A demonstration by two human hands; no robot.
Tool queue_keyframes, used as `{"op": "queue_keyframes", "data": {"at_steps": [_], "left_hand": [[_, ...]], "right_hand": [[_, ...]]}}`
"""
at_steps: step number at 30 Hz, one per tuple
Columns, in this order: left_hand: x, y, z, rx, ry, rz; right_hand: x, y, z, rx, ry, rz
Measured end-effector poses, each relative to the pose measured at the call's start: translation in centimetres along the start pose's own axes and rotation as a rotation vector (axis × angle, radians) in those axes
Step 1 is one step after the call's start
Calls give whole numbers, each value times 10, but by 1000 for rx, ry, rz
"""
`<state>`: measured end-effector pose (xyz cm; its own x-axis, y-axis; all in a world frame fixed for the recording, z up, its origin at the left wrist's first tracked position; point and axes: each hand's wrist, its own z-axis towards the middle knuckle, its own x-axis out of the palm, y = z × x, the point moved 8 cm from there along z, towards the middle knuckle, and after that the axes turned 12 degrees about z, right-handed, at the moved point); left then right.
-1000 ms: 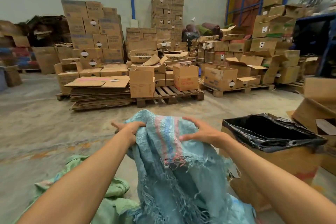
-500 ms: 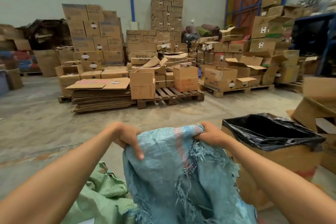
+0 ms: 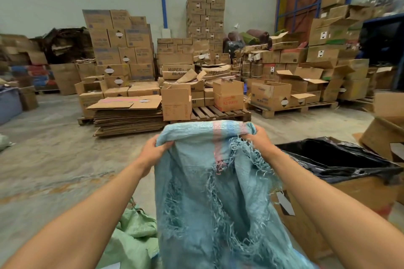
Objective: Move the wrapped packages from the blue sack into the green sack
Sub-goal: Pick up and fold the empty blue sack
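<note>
Both hands are closed on the top edge of the blue sack [image 3: 209,181]: the left hand [image 3: 153,150] has its grip bunched around the left corner, the right hand [image 3: 259,137] has its grip clenched on the right corner by the frayed fringe. The sack hangs between them, held up in front of the person, its lower end running out of the bottom of the view. It looks like soft woven plastic, limp and light, creasing freely; the loose threads suggest worn cloth that could tear or slide through the fingers, so gathered corners seem a safer hold than the frayed edge. The green sack [image 3: 133,236] lies crumpled on the floor [image 3: 54,170] just left of and below the blue one, partly behind the left forearm. No packages show; whether any remain inside the blue sack cannot be told, and neither sack's mouth is visible. A box lined with a black bag [image 3: 332,157] stands to the right.
</note>
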<state>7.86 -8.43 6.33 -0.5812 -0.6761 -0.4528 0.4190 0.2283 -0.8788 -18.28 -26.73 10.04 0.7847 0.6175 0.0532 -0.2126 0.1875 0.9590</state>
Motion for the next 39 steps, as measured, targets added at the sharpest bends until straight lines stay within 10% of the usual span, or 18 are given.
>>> {"op": "queue_keyframes", "data": {"at_steps": [5, 13, 18, 26, 31, 39], "left_hand": [[16, -22, -21, 122, 24, -321], [45, -16, -35, 205, 452, 214], [37, 1, -33, 20, 369, 6], [37, 28, -38, -337, 279, -505], [39, 20, -26, -272, 129, -574], [39, 19, -12, -282, 113, -418]], "right_hand": [[4, 28, 26, -70, -56, 4], [-34, 28, 51, -25, -250, -97], [-25, 10, 45, -9, -183, -403], [-20, -68, -21, 459, 227, 312], [16, -112, -52, 546, 368, -29], [35, -126, -52, 511, 213, 277]]}}
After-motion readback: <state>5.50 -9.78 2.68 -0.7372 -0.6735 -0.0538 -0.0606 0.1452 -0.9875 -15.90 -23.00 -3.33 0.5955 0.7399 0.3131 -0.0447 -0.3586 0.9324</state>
